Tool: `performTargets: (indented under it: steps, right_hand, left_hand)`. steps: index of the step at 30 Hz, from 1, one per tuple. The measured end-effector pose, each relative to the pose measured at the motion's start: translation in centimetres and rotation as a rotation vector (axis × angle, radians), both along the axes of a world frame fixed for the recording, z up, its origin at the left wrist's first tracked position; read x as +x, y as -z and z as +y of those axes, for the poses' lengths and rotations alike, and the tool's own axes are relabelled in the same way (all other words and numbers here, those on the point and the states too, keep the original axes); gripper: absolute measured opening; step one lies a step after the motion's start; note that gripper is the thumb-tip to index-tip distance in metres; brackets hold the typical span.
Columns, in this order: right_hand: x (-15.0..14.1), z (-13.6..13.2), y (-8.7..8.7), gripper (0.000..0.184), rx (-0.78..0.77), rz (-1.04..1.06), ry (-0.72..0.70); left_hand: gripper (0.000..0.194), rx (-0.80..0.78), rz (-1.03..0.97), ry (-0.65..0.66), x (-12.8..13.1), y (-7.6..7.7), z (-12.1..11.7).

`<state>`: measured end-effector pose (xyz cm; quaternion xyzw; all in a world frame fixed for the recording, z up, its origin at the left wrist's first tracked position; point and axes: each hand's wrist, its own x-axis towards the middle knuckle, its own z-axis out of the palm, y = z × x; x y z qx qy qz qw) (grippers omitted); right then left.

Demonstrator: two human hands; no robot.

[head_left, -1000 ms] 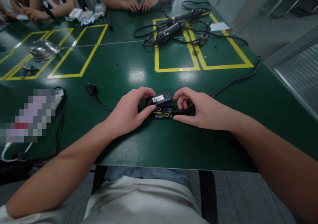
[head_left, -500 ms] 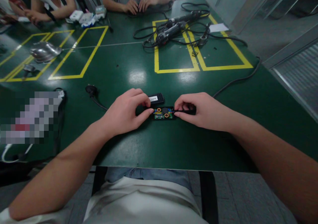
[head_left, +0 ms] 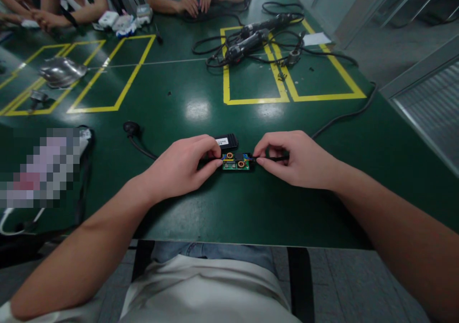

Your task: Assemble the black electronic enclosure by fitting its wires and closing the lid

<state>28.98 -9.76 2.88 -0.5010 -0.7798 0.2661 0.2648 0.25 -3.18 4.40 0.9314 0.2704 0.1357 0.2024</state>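
Note:
A small green circuit board [head_left: 235, 164] with two copper-wound coils and coloured wires lies in front of me, between my hands. At its left end, my left hand [head_left: 190, 163] pinches the black cable that runs from the plug [head_left: 132, 129]. My right hand [head_left: 287, 160] pinches another black cable [head_left: 274, 158] at the board's right end, thumb and forefinger closed round it. Just behind the board rests a black plastic cover [head_left: 228, 142] with a white label, partly hidden by my left fingers. How the board sits in any casing below it is hard to make out.
Black electric screwdrivers [head_left: 247, 46] with tangled cables lie in yellow-taped boxes at the back right. A shiny metal part [head_left: 62, 72] is at the far left. A blurred-out object [head_left: 43, 165] lies at the near left. Other people's hands [head_left: 197, 3] rest at the far edge.
My right hand has shifted slightly right, away from the board's end, showing more wire there. The board looks a little tilted compared with before. My left hand has barely moved.

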Motion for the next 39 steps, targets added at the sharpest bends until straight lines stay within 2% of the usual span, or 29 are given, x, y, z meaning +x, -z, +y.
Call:
performTargets:
  steps: [4, 10, 14, 18, 21, 24, 27, 31, 36, 39]
  right_hand:
    - [0.2, 0.0, 0.0, 0.011, -0.037, -0.033, -0.002]
    - [0.1, 0.1, 0.1, 0.009, -0.014, -0.082, -0.026]
    - [0.2, 0.2, 0.0, 0.007, 0.036, -0.108, -0.027]
    - [0.3, 0.2, 0.1, 0.007, -0.008, -0.09, -0.028]
    - [0.3, 0.2, 0.2, 0.008, -0.01, -0.089, -0.016]
    - [0.3, 0.3, 0.4, 0.008, -0.023, -0.067, -0.016]
    - [0.3, 0.4, 0.6, 0.007, -0.045, 0.016, -0.024]
    - [0.3, 0.6, 0.8, 0.018, -0.092, 0.132, -0.027]
    - [0.3, 0.5, 0.5, 0.022, -0.119, 0.095, -0.036]
    - [0.3, 0.4, 0.5, 0.022, -0.115, 0.073, -0.028]
  left_hand:
    - [0.008, -0.007, 0.025, 0.025, -0.1, 0.1, 0.1]
    - [0.017, 0.002, -0.002, 0.063, -0.2, 0.4, 0.4]
    - [0.019, 0.083, -0.056, -0.009, 0.1, 0.8, 0.5]
    - [0.032, 0.086, -0.086, -0.137, 0.5, 2.0, 1.4]
    - [0.033, 0.028, -0.056, -0.142, 0.6, 2.6, 2.1]
    - [0.031, 0.04, -0.053, -0.148, 0.4, 2.5, 2.2]
    - [0.036, 0.082, -0.115, -0.101, 0.2, 1.9, 1.4]
    - [0.04, 0.117, -0.234, 0.009, 0.2, 1.4, 0.3]
    - [0.035, 0.024, -0.096, 0.192, 0.4, 1.7, 0.6]
    - [0.036, 0.004, -0.073, 0.202, 0.5, 2.0, 1.0]
